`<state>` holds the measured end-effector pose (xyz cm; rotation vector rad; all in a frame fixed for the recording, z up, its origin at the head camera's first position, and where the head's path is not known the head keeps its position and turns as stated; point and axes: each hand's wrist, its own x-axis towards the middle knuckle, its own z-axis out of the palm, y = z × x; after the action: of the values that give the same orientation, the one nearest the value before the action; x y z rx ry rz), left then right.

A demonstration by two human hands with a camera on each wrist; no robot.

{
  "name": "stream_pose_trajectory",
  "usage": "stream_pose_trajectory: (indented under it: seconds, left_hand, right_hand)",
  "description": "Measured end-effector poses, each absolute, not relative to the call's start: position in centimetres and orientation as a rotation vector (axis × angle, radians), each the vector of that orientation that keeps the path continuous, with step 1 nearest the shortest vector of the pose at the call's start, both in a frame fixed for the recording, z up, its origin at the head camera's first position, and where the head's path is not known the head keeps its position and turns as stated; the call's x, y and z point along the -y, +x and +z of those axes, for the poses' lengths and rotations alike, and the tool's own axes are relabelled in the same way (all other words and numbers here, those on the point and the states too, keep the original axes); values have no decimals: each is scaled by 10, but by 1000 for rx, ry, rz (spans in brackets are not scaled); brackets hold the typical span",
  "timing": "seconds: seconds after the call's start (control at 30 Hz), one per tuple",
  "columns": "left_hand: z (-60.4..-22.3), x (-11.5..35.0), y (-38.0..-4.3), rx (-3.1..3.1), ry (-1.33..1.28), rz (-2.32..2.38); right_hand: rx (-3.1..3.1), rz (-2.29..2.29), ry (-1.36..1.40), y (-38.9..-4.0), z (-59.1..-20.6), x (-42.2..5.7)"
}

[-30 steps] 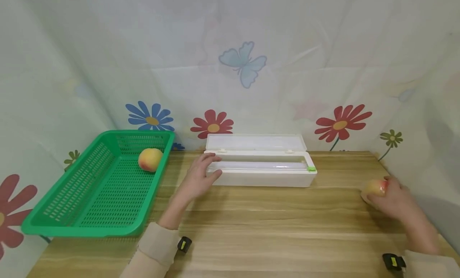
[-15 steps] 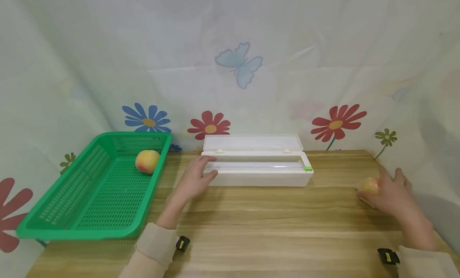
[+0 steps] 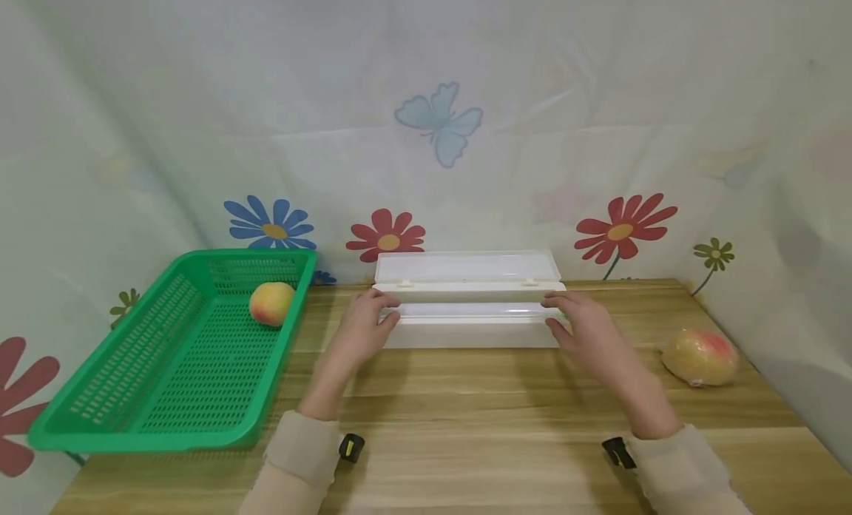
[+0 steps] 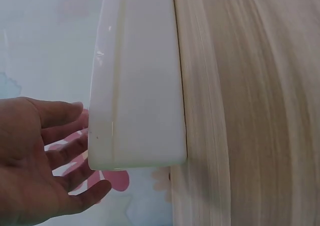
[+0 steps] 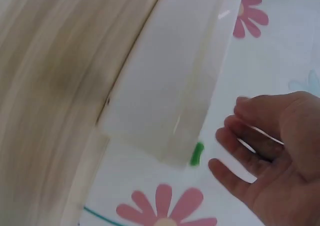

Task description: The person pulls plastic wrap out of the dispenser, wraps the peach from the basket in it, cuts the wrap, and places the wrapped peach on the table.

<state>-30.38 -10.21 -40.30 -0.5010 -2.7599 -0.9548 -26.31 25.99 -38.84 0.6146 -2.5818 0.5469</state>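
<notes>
A white cling film dispenser box (image 3: 472, 334) stands at the back of the table with its lid (image 3: 469, 266) raised. A pale film roll (image 3: 472, 308) lies inside. At its left end is my left hand (image 3: 362, 324), fingers loosely bent and holding nothing. My right hand (image 3: 592, 336) hovers at the other end, fingers and thumb apart. Both wrist views show the hands beside the box ends; contact at the left end is unclear. A green slider (image 5: 197, 154) sits near my right fingertips. A peach (image 3: 700, 357) wrapped in clear film rests on the table, right of my right hand.
A green plastic basket (image 3: 153, 439) stands on the left, with one peach (image 3: 272, 303) against its right wall. Behind the wooden table (image 3: 466, 433) hangs a pale curtain (image 3: 299, 123) printed with flowers and a butterfly.
My right hand has let go of the wrapped peach and moved left to the dispenser's right end. The left hand has stayed near the left end.
</notes>
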Motion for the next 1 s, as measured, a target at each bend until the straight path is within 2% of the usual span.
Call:
stream_pose_trajectory:
  seconds: [0.23, 0.63, 1.0]
  left_hand:
    - [-401, 102, -304, 2770, -497, -903]
    - [-399, 103, -306, 2693, -497, -806]
    - [-398, 98, -305, 2585, -468, -669]
  right_hand:
    - [2717, 382, 586, -273, -396, -248]
    - [2718, 645, 496, -280, -393, -253]
    - [2728, 586, 411, -286, -395, -248]
